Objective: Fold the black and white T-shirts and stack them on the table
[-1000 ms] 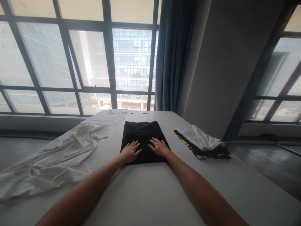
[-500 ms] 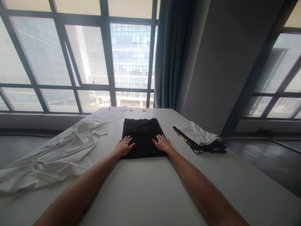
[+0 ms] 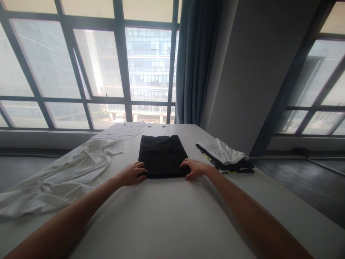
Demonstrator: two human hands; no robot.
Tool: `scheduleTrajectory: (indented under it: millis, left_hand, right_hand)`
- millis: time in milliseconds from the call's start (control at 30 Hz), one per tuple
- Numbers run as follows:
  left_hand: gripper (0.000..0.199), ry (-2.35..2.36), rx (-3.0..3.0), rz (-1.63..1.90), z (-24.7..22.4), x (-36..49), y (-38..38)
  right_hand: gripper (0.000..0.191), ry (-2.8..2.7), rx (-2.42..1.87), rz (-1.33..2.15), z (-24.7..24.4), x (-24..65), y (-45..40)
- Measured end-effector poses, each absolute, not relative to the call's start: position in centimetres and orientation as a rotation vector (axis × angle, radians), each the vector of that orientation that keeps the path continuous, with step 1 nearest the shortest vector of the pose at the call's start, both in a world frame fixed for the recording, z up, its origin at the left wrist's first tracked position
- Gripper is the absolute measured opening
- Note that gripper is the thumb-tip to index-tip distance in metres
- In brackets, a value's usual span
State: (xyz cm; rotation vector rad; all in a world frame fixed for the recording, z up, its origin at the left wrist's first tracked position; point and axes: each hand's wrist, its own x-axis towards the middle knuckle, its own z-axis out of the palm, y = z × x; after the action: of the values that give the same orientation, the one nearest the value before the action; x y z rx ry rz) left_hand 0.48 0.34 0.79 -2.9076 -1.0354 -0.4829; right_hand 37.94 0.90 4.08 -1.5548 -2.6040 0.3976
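A folded black garment (image 3: 161,154) lies flat on the white table (image 3: 164,216) in front of me. Its exact kind does not show. My left hand (image 3: 133,173) grips the near left corner, fingers on top of the cloth and thumb at the front edge. At the near right corner, my right hand (image 3: 194,169) pinches the fabric between thumb and fingers. Both forearms reach in from the bottom of the view.
A crumpled white cloth (image 3: 78,169) spreads along the table's left side, with paper sheets (image 3: 126,130) behind it. On the right, a white folded cloth (image 3: 225,151) rests on a black patterned one (image 3: 231,168). Windows and a blue curtain (image 3: 195,64) stand beyond.
Both hands have moved from lying flat on top of the black garment to its near corners, and their fingers have closed on the cloth. The garment has hardly shifted.
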Motion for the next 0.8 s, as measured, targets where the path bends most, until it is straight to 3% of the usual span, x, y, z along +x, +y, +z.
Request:
scheduleTrajectory:
  millis: [67, 133, 267, 400, 500, 667, 800]
  left_hand:
    - [0.033, -1.016, -2.89, -0.492, 0.6, 0.0, 0.2]
    - [0.033, -1.024, -2.898, -0.496, 0.5, -0.4, 0.1]
    - [0.031, -1.166, -2.876, -0.571, 0.4, -0.7, 0.3]
    - [0.033, -1.334, -2.78, -0.614, 0.5, -0.3, 0.4]
    - [0.036, -1.359, -2.76, -0.59, 1.4, -0.3, 0.1]
    - [0.036, -1.282, -2.883, -0.794, 6.4, -1.1, -0.8]
    - [0.037, -1.253, -2.957, -1.29, 12.0, -2.0, -0.2]
  right_hand:
    - [0.032, -2.568, -1.57, 0.211, 4.1, 37.5, 0.6]
    - [0.023, -2.464, -1.551, 0.073, 4.0, 37.3, 0.6]
    - [0.025, -2.183, -1.505, 0.05, 2.9, 37.8, 1.3]
    - [0.029, -2.346, -1.434, 0.25, 1.7, 39.0, 1.9]
    - [0.021, -2.4, -1.393, 0.267, 2.1, 39.7, 1.8]
    - [0.023, -2.281, -1.338, 0.339, 7.0, 40.3, 0.2]
    - [0.03, -1.973, -1.114, 0.315, 12.3, 40.0, -0.4]
